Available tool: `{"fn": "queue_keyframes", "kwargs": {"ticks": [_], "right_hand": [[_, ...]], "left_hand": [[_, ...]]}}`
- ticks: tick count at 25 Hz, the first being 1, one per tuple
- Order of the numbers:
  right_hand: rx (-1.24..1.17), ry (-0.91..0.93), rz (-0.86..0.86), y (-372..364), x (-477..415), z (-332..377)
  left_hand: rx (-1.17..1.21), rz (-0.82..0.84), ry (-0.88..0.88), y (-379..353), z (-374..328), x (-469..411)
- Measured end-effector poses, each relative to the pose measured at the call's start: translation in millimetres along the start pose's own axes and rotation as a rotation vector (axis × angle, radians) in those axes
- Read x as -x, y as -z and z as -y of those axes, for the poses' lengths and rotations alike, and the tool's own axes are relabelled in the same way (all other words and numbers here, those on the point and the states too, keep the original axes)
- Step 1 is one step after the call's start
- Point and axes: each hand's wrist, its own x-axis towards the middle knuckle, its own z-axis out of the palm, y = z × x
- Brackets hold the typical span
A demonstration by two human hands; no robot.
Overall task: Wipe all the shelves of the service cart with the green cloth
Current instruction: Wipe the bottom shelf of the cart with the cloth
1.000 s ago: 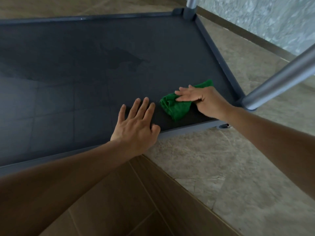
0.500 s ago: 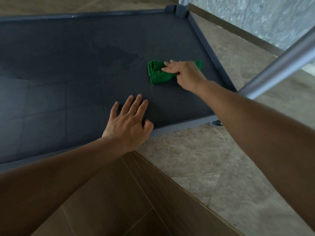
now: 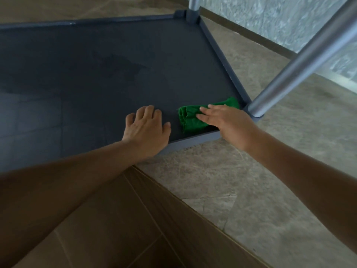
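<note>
Green cloth [image 3: 190, 120], bunched, lies on the dark cart shelf [image 3: 116, 64], in its near right corner beside the foot of a metal post [image 3: 301, 60]. The right hand [image 3: 226, 122] lies on top of the cloth, fingers straight and pressing (not clenched round it). The left hand [image 3: 146, 128], released and flat, rests on the shelf just left of the cloth, apart from it.

The shelf [image 3: 116, 64] in front of you looks like dark grey plastic, matt with a faint sheen and a duller smear near its middle. The post [image 3: 301, 60] at its corner is smooth, satin metal. Your cloth [image 3: 190, 120] is soft, nubby green fabric. The floor [image 3: 212, 171] beside you looks like veined stone, lightly polished.
</note>
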Motion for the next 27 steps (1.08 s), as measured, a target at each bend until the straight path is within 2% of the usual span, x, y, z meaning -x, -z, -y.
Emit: {"fn": "queue_keyframes", "kwargs": {"ticks": [2, 5, 8, 12, 16, 20, 24, 27], "right_hand": [[0.107, -0.110, 0.014, -0.7, 3.2, 11.0], [0.062, -0.217, 0.032, 1.3, 3.5, 20.0], [0.020, -0.183, 0.053, 4.8, -1.6, 11.4], [0.077, -0.154, -0.011, 4.4, -23.6, -4.3], [0.123, -0.171, -0.077, 11.1, -75.4, -30.4], [0.173, -0.219, -0.074, 26.4, -132.9, -49.5], [0.105, -0.281, -0.074, 37.4, -158.3, -53.1], [0.029, -0.301, -0.125, 29.7, -142.3, -47.9]], "left_hand": [[0.010, 0.018, 0.001, -5.7, -18.0, -6.8], [0.047, 0.050, 0.057, -20.3, -34.6, -9.3], [0.052, 0.083, 0.057, -29.0, -33.3, -12.3], [0.028, 0.104, 0.057, -31.9, -30.6, -13.7], [0.024, 0.097, 0.050, -33.0, -31.3, -12.5], [0.024, 0.096, 0.052, -34.4, -31.0, -11.9], [0.036, 0.064, 0.063, -34.7, -31.6, -11.4], [0.041, 0.053, 0.064, -34.2, -31.0, -10.0]]}}
